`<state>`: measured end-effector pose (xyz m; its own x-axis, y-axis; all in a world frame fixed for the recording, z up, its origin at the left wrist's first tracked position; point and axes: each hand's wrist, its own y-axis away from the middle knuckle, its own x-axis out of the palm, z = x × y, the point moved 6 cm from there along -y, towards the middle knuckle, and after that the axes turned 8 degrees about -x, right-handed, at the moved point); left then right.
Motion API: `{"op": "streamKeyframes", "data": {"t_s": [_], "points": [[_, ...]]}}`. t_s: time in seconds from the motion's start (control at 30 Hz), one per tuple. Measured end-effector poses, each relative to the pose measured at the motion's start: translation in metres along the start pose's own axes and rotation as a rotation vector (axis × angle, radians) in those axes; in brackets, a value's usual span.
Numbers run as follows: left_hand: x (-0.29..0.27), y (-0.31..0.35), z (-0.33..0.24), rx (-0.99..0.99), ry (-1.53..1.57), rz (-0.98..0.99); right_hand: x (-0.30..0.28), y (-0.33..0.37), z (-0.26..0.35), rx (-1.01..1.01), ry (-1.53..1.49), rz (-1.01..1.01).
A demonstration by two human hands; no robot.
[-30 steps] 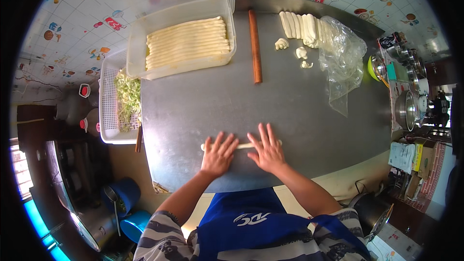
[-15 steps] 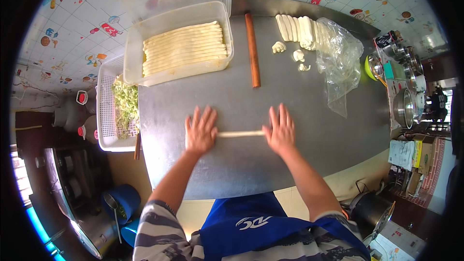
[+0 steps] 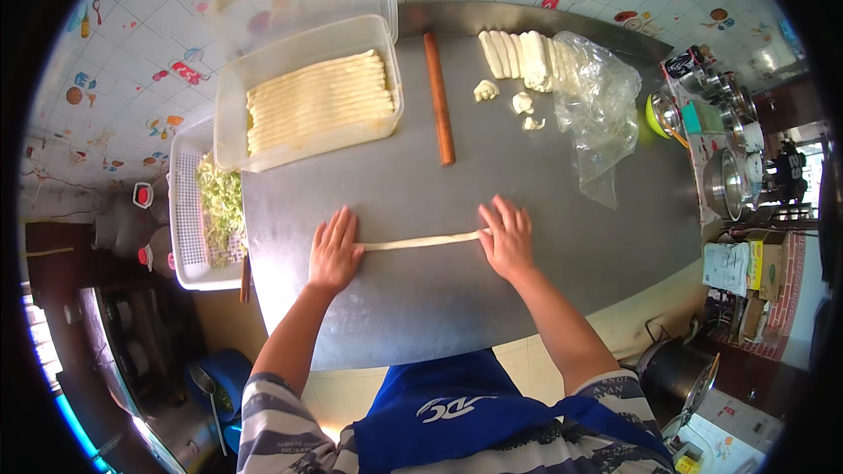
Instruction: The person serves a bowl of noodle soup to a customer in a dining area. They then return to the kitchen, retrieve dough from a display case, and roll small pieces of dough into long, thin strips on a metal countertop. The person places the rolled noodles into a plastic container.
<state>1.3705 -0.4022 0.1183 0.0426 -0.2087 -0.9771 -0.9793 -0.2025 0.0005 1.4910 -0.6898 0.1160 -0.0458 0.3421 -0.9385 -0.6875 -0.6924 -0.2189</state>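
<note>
A thin, pale dough rope [image 3: 417,241] lies crosswise on the grey metal tabletop [image 3: 413,316]. Over its left end rests my left hand [image 3: 334,250], flat, with the fingers stretched forward. My right hand [image 3: 507,239] lies on the other end, palm down and fingers extended. Each palm hides the bit of dough under it. Beyond them a wooden rolling pin [image 3: 441,101] points away from me. Dough ropes [image 3: 318,101] lie side by side in a clear plastic box [image 3: 383,128] at the far left.
Dough strips [image 3: 514,59] sit partly under a plastic bag [image 3: 601,114] at the far right, near several small dough lumps [image 3: 522,104]. A white basket [image 3: 184,211] of chopped greens [image 3: 219,202] stands left of the table. Bowls [image 3: 724,184] line the right side.
My hands have moved apart, the left one further to the left. The stretch of dough rope between them is longer. The whole view has shifted slightly.
</note>
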Motion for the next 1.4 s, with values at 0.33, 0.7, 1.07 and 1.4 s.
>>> {"op": "streamKeyframes", "data": {"t_s": [0.33,0.7,1.07,1.4], "points": [[-0.003,-0.026,0.009,0.133,0.174,-0.148,-0.021,-0.033,-0.05,-0.179,-0.152,0.062],[0.019,-0.033,0.028,-0.056,0.208,-0.171,-0.049,-0.305,-0.258,0.285,0.023,-0.303],[0.016,-0.037,0.024,-0.052,0.205,-0.17,-0.085,-0.267,-0.265,0.227,-0.25,-0.547],[0.012,-0.034,0.018,-0.147,0.225,-0.27,-0.027,-0.053,-0.04,0.322,-1.312,-0.262]]}}
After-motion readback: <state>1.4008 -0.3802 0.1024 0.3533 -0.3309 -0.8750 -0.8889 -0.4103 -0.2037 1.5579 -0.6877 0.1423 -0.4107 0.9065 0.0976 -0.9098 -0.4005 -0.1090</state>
